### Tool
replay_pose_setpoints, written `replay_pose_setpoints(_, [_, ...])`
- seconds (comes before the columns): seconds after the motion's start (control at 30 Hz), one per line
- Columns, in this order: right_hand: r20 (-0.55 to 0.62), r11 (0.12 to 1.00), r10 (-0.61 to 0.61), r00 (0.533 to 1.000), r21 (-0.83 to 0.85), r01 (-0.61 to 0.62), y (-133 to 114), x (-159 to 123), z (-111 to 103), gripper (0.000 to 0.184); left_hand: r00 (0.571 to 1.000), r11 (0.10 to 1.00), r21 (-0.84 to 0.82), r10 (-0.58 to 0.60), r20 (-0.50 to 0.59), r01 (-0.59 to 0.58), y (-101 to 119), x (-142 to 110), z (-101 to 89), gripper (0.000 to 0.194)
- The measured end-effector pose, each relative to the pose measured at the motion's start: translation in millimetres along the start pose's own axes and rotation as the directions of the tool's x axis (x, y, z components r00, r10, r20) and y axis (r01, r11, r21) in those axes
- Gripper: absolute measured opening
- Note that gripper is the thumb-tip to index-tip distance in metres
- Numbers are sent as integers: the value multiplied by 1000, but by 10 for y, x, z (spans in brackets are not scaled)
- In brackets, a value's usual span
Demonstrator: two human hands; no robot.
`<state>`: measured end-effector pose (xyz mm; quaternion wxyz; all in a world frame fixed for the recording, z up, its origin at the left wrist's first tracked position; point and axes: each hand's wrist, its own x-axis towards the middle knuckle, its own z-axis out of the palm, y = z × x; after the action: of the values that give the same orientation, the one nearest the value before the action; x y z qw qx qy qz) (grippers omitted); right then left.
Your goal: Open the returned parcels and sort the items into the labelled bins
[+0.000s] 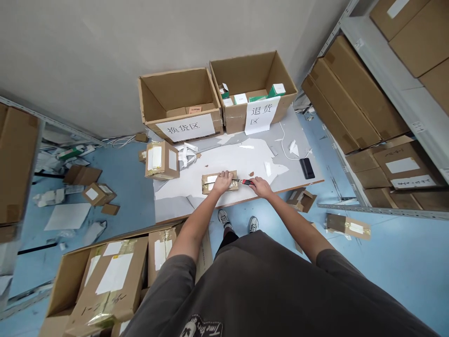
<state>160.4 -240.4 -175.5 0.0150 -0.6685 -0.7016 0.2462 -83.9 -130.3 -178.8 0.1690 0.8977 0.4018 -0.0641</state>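
Note:
A small taped cardboard box (209, 188) with a white label lies flat near the front edge of the worktable (238, 161). My left hand (223, 181) presses on top of this box, its fingers laid over the upper face. In my right hand (261, 187) is a red and black utility knife (247, 182), gripped by the handle. Its blade points left and meets the right end of the box. How deep the tip sits cannot be made out.
Two large open cartons (178, 124) with paper signs stand at the table's back; the right carton (231, 114) holds green-and-white boxes. A taped box (162, 161) sits left, a black phone (307, 168) right. Stacked cartons (108, 281) flank my left side. Shelves (382, 61) rise at right.

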Motion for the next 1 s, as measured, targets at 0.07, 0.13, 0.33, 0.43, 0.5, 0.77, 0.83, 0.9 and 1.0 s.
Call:
replay_pose_setpoints(0.07, [-9, 1000, -5, 1000, -19, 5, 55, -13, 10, 39, 1000, 999, -29, -15, -7, 15, 7, -8, 29, 50])
replay_pose_setpoints(0.13, [-20, 1000, -7, 1000, -30, 7, 83, -8, 38, 42, 999, 999, -35, -26, -18, 26, 7, -10, 55, 53])
replay_pose_setpoints(0.33, [-31, 998, -45, 999, -50, 43, 114, 46, 93, 45, 997, 996, -66, -55, -48, 52, 23, -34, 156, 56])
replay_pose_setpoints(0.43, [-27, 996, -67, 997, -63, 65, 133, 89, 80, 46, 997, 994, -90, -67, -47, 63, 33, -42, 204, 55])
replay_pose_setpoints(0.5, [-25, 994, -91, 996, -64, 90, 140, 116, 69, 46, 997, 993, -101, -67, -42, 62, 33, -39, 225, 55])
replay_pose_setpoints(0.77, [-29, 992, -113, 993, -63, 111, 180, 124, 20, 45, 995, 990, -119, -87, -54, 80, 22, -34, 291, 58])
replay_pose_setpoints(0.83, [-32, 991, -122, 992, -66, 119, 192, 124, 2, 44, 994, 990, -114, -91, -57, 84, 19, -35, 316, 56])
replay_pose_setpoints(0.9, [-34, 989, -129, 991, -72, 126, 202, 139, -15, 43, 995, 991, -112, -81, -54, 74, 14, -39, 344, 54])
replay_pose_setpoints(1.0, [-43, 991, -104, 994, -94, 100, 246, 184, -49, 44, 994, 992, -106, -82, -69, 74, 2, -46, 388, 54])
